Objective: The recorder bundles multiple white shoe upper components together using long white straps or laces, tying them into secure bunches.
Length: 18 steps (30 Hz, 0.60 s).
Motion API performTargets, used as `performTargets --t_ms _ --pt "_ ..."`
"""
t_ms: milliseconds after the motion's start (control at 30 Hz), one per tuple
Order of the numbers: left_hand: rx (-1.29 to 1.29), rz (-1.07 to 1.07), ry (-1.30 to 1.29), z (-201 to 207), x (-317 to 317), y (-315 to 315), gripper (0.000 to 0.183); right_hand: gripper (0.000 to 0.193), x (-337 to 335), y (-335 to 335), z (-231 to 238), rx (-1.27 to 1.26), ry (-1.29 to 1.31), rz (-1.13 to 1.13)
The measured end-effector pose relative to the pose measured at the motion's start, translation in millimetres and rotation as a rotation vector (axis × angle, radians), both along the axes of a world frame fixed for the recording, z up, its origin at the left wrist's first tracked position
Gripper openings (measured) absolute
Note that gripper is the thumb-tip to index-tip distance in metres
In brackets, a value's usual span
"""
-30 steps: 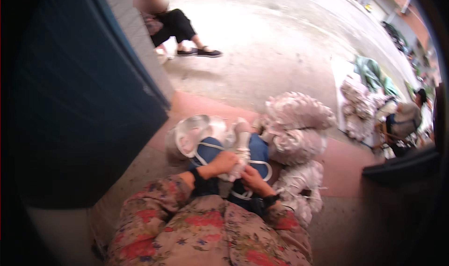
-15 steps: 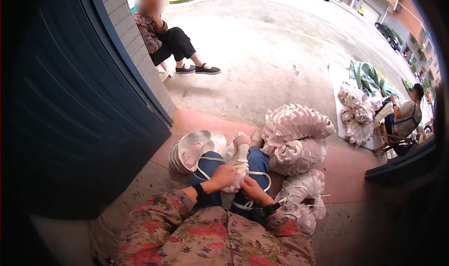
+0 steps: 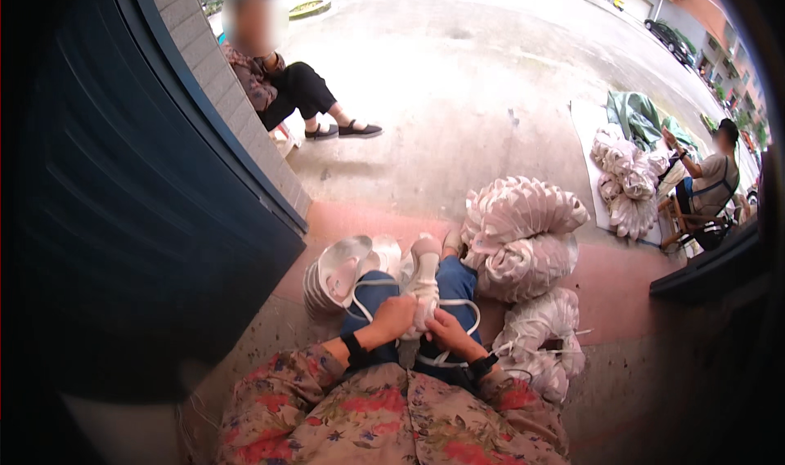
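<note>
A pale pinkish-white shoe upper [image 3: 424, 270] lies lengthwise between my knees, its rounded toe pointing away from me. White shoelace [image 3: 356, 300] hangs from it in loops, one over each thigh. Closed fingers of my left hand [image 3: 394, 318] press against the left side of the upper near its opening. On the opposite edge, my right hand [image 3: 448, 332] pinches the upper between thumb and fingers. Whether a lace end is also caught in either hand is hidden.
Nested shoe uppers [image 3: 325, 281] stand by my left knee. Larger bundles of uppers [image 3: 523, 211] pile up at my right, with another bundle [image 3: 540, 334] nearer. A dark door [image 3: 163, 187] fills the left. One person [image 3: 307, 93] sits outside; another [image 3: 715, 179] sits right, beside more bundles.
My left hand has come in closer against the upper, while my right hand keeps its place at the edge. The view has shifted slightly. The seated person at right has raised a hand.
</note>
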<state>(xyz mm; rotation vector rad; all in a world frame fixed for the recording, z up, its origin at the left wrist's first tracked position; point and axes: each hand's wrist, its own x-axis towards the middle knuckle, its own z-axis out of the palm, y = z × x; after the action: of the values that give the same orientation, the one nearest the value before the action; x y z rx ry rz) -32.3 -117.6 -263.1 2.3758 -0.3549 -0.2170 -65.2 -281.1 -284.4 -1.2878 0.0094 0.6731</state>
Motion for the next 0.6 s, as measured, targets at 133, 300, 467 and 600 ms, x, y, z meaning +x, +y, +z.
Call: performTargets --t_ms 133,300,467,600 --pt "-0.227 0.109 0.271 -2.0 9.0 -0.2 0.022 0.015 -1.9 -0.8 -29.7 -0.054 -0.037 -0.01" --pt "-0.487 0.258 0.734 15.0 6.4 -2.6 0.022 0.022 -8.6 -2.8 6.9 -0.976 -0.589 0.089" --pt "-0.463 0.19 0.356 -3.9 10.7 -6.7 0.021 0.021 9.9 -4.6 51.9 -0.861 -0.806 -0.281" --pt "-0.582 0.22 0.514 -3.0 10.4 -7.4 0.02 0.02 26.7 1.1 20.6 -0.734 -0.797 -0.208"
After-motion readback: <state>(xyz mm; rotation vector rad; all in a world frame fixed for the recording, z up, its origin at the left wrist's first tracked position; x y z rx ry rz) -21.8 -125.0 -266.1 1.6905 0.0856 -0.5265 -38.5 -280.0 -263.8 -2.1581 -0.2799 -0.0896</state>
